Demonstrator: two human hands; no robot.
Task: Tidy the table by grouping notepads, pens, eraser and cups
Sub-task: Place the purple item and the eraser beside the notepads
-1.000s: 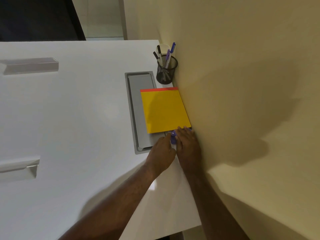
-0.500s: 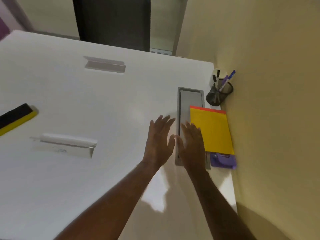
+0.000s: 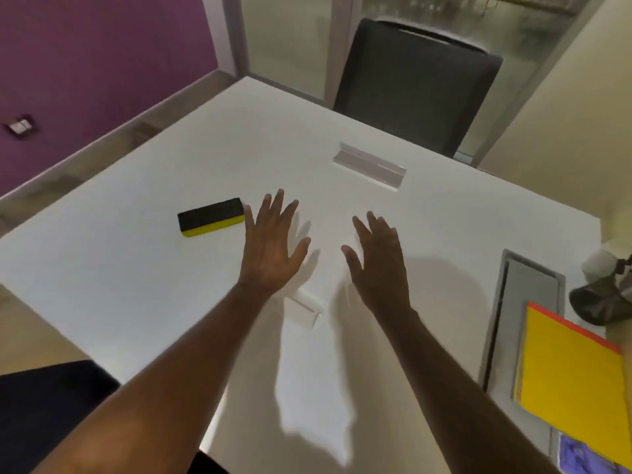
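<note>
over the middle of the white table (image 3: 119, 275): left hand (image 3: 270, 249) and right hand (image 3: 379, 265), both spread flat with fingers apart, holding nothing. black-and-yellow eraser (image 3: 211, 217) lies just beside the left hand's little finger, apart from it; yellow notepad (image 3: 574, 367) with a red top edge sits at the far right, partly over a grey inset panel (image 3: 519, 302) (mesh pen cup (image 3: 605, 302) beyond it, blurred). clear acrylic stand (image 3: 371, 169) rests further back, dark chair (image 3: 413, 87) behind the table

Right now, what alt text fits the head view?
Two empty open hands, left hand and right hand, hover over a white table. A black-and-yellow eraser lies just left of the left hand; a yellow notepad and dark pen cup sit at the right edge.
</note>
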